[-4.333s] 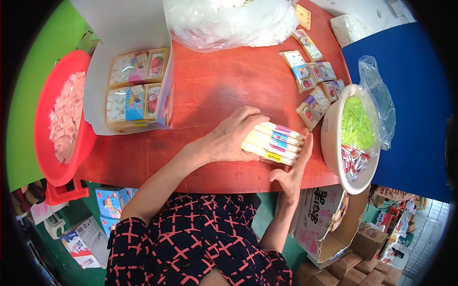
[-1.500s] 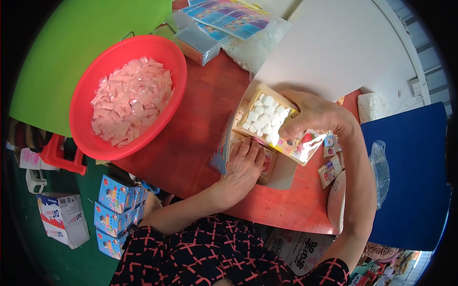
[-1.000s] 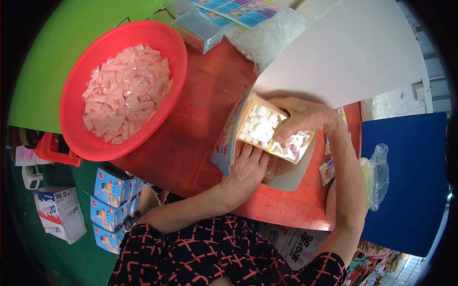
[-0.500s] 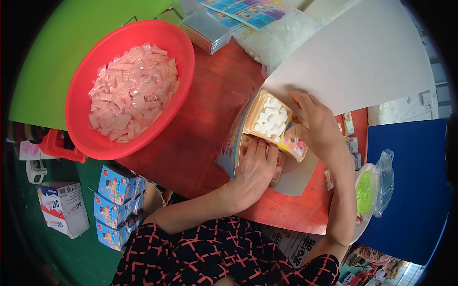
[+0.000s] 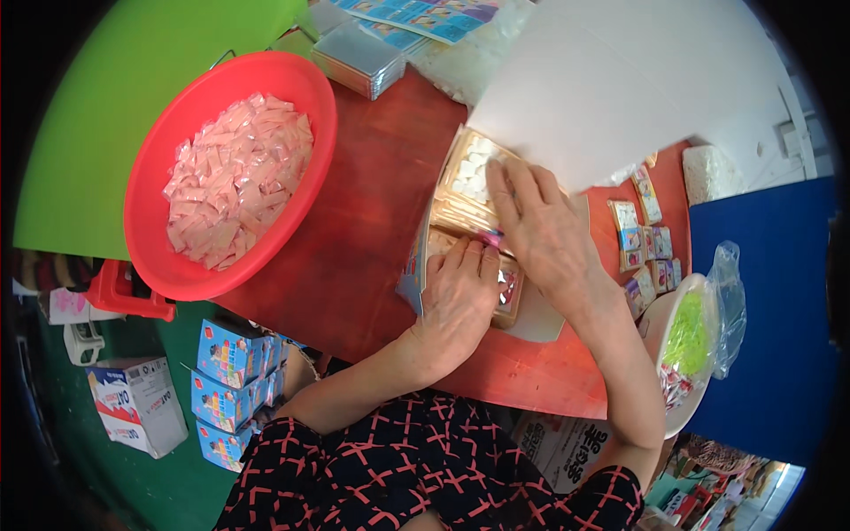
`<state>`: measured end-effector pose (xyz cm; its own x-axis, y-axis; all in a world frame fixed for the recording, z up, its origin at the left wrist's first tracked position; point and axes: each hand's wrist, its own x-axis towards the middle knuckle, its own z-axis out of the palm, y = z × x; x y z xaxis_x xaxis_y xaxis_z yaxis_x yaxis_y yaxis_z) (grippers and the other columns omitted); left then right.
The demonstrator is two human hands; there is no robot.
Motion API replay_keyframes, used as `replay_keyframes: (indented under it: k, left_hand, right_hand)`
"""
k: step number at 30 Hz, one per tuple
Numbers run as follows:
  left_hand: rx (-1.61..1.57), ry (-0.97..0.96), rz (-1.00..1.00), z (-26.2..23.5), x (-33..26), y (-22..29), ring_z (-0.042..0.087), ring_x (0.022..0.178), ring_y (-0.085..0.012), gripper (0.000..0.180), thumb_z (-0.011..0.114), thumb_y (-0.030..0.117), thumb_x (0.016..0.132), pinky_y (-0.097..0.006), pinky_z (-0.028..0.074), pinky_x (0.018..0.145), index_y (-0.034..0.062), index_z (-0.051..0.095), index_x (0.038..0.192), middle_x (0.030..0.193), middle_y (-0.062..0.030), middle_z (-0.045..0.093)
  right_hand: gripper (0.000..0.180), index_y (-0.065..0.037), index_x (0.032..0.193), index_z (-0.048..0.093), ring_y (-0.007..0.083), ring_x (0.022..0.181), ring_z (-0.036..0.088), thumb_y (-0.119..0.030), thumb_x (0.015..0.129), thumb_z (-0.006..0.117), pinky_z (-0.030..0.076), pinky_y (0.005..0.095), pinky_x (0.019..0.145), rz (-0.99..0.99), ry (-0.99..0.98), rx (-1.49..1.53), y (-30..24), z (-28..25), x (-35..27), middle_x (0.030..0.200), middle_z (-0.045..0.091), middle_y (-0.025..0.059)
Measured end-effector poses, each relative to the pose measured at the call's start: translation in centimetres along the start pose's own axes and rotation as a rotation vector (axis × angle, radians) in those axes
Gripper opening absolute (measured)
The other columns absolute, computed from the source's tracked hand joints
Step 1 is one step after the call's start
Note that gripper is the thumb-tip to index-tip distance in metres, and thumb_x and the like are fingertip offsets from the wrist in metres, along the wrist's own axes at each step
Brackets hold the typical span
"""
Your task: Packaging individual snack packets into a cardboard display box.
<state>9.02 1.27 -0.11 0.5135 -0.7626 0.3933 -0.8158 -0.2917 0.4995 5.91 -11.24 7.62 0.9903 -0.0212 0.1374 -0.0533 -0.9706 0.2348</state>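
Observation:
In front of me on the red table lies an open cardboard box, its blue printed side point(image 5: 413, 276) on the left. Inside sits a tan plastic tray point(image 5: 464, 211) with white chunky pieces point(image 5: 472, 168) in it. My right hand point(image 5: 544, 234) rests over this tray's right side, fingers stretched onto it. Nearer to me, my left hand point(image 5: 460, 296) lies with extended fingers on a second tan tray point(image 5: 508, 311), which the hand mostly covers. The box's bottom and the undersides of both hands are hidden.
A red basin point(image 5: 323, 133) of pink wrapped strips stands left on the red table point(image 5: 372, 177). Small printed packets point(image 5: 627, 226) and a white bowl point(image 5: 699, 380) with green wrapped pieces are at right. A large white board point(image 5: 620, 88) overhangs the far right. Blue boxes point(image 5: 221, 394) are stacked lower left.
The white-filled tray, tilted in my right hand before, now lies flatter in the box. My right hand has moved left over it. The whole view has shifted slightly.

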Motion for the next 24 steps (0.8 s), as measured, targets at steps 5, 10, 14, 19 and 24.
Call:
replay_keyframes:
  k: [5, 10, 14, 19, 24]
  left_hand:
    - [-0.023, -0.003, 0.065, -0.6, 0.0, -1.4, 0.056, 0.102, -0.0309, 0.042, 0.074, 0.015, 0.065, -0.040, 0.043, 0.084, -0.0035, 0.058, 0.100, 0.109, -0.0182, 0.058]
    - [0.077, 0.011, 0.173, -0.9, 0.0, -2.3, 0.056, 0.100, -0.0302, 0.045, 0.076, 0.016, 0.062, -0.040, 0.044, 0.084, -0.0005, 0.059, 0.100, 0.109, -0.0155, 0.058]
    - [0.096, 0.016, 0.268, -1.6, 0.8, -4.9, 0.055, 0.094, -0.0316, 0.044, 0.078, 0.013, 0.057, -0.043, 0.044, 0.080, 0.0029, 0.057, 0.095, 0.101, -0.0142, 0.057]
    - [0.193, -0.027, 0.236, -3.3, 1.7, -6.9, 0.054, 0.098, -0.0353, 0.041, 0.072, 0.003, 0.064, -0.042, 0.045, 0.083, 0.0014, 0.056, 0.102, 0.109, -0.0169, 0.055]
    - [0.150, 0.311, 0.297, -3.7, -0.8, -4.8, 0.056, 0.093, -0.0337, 0.034, 0.065, -0.001, 0.069, -0.041, 0.046, 0.080, 0.0004, 0.057, 0.103, 0.105, -0.0168, 0.056]
  right_hand:
    - [0.050, 0.003, 0.125, 0.045, 0.0240, 0.109, 0.049, -0.007, 0.076, 0.051, 0.048, 0.0379, 0.074, -0.100, 0.087, -0.070, 1.3, 1.3, -0.1, 0.120, 0.048, 0.0109]
    - [0.046, 0.004, 0.117, 0.050, 0.0264, 0.103, 0.051, -0.006, 0.072, 0.052, 0.048, 0.0362, 0.080, -0.066, 0.201, 0.071, 0.9, 3.0, 0.6, 0.111, 0.052, 0.0119]
    - [0.020, 0.000, 0.086, 0.062, 0.0261, 0.098, 0.054, -0.007, 0.068, 0.056, 0.050, 0.0356, 0.079, 0.057, 0.309, 0.266, -0.6, 6.5, 3.3, 0.099, 0.056, 0.0096]
    - [0.023, -0.002, 0.091, 0.062, 0.0269, 0.099, 0.056, -0.010, 0.069, 0.062, 0.051, 0.0353, 0.077, 0.113, 0.407, 0.351, -1.2, 5.8, 7.6, 0.101, 0.058, 0.0098]
    - [0.049, -0.001, 0.107, 0.057, 0.0335, 0.109, 0.051, -0.012, 0.062, 0.074, 0.045, 0.0415, 0.089, 0.093, 0.810, 0.707, 0.3, 3.2, 2.8, 0.115, 0.054, 0.0163]
